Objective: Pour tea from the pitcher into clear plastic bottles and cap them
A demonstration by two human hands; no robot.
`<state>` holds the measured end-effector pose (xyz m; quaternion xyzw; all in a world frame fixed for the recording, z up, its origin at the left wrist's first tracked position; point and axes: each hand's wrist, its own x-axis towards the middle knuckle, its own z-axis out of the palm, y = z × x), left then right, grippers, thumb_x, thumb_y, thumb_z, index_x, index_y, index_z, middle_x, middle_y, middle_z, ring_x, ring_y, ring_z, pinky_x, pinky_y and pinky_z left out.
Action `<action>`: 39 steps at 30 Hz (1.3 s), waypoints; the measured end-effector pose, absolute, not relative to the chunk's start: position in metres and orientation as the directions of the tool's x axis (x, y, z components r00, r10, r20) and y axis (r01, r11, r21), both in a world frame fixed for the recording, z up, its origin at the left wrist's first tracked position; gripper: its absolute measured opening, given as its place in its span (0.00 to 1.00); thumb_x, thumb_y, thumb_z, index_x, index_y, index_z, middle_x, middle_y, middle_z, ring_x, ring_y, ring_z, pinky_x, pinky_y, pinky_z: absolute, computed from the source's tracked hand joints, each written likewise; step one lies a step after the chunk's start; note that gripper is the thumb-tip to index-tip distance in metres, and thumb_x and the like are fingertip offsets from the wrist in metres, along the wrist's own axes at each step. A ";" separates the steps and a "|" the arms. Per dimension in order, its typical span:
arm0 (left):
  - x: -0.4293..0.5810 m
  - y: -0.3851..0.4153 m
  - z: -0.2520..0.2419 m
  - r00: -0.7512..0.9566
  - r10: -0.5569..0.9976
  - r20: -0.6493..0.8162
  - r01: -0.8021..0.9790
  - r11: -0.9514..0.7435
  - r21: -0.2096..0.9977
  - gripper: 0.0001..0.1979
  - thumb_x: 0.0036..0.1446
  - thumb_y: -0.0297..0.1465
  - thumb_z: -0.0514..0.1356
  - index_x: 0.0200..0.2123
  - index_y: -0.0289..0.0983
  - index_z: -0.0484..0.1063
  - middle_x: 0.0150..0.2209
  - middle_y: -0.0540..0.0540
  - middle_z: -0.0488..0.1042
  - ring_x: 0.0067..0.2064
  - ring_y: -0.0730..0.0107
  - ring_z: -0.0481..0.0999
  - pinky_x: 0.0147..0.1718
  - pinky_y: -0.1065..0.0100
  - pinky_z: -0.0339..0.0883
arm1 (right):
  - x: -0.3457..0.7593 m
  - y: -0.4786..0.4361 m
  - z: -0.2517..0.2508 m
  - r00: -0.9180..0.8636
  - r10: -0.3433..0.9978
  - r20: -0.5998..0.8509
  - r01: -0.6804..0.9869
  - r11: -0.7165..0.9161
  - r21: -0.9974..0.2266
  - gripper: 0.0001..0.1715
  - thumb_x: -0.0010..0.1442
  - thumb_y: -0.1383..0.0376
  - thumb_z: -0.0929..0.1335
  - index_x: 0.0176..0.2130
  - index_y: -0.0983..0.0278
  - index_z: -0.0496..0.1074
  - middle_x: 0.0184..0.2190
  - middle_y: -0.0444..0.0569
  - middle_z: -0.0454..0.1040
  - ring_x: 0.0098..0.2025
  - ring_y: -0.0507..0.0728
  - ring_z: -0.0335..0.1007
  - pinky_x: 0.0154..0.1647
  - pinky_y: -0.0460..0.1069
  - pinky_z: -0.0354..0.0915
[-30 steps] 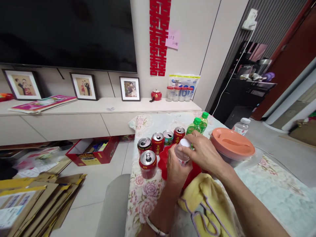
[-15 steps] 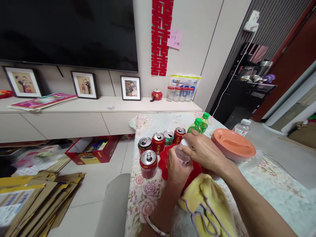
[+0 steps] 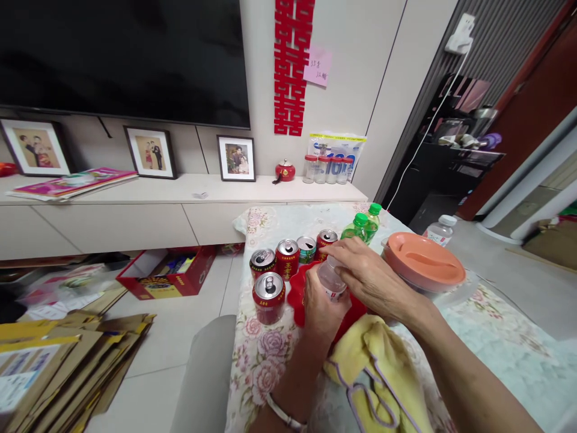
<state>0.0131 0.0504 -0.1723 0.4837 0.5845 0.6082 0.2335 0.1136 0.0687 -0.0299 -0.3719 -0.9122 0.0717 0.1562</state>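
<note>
Clear bottle (image 3: 331,278) held tilted over the red dish (image 3: 296,296), between the cans and the lidded tub. Left hand (image 3: 325,311) wrapped firmly round its body; right hand (image 3: 367,272) over the neck, fingers closed about the top. Cap out of sight under those fingers, so I cannot tell whether it is seated.

Step in hand, as I judge it: work at the bottle's mouth, one hand steadying, the other gripping the top. A twist there would call for the left to hold without squeezing the thin wall, the right to turn evenly.

Containers. Clear bottle: lower part hidden by the left hand; level inside unreadable. Red dish: middle covered by hands and bottle. Five cans to the left; the small green can (image 3: 306,251) shows a dark opening, the nearest red can (image 3: 269,300) a raised tab. Two green-capped bottles (image 3: 356,228) beyond the right hand. Tub (image 3: 424,260) to the right, orange lid on, contents covered. White-capped bottle (image 3: 439,231) on its far side. Yellow cloth (image 3: 383,367) bunched at the near side. On the floor, far left, a red box (image 3: 187,282), open, odds and ends inside, too small to name.
</note>
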 end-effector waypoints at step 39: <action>0.008 0.052 -0.170 -0.391 0.869 0.302 0.318 -0.181 0.931 0.32 0.46 0.30 0.68 0.55 0.40 0.64 0.51 0.38 0.79 0.52 0.50 0.82 0.51 0.53 0.77 | 0.278 -0.046 -0.195 0.233 0.956 0.179 0.727 -0.048 -0.685 0.23 0.55 0.46 0.74 0.42 0.58 0.82 0.41 0.52 0.85 0.40 0.66 0.80 0.44 0.61 0.76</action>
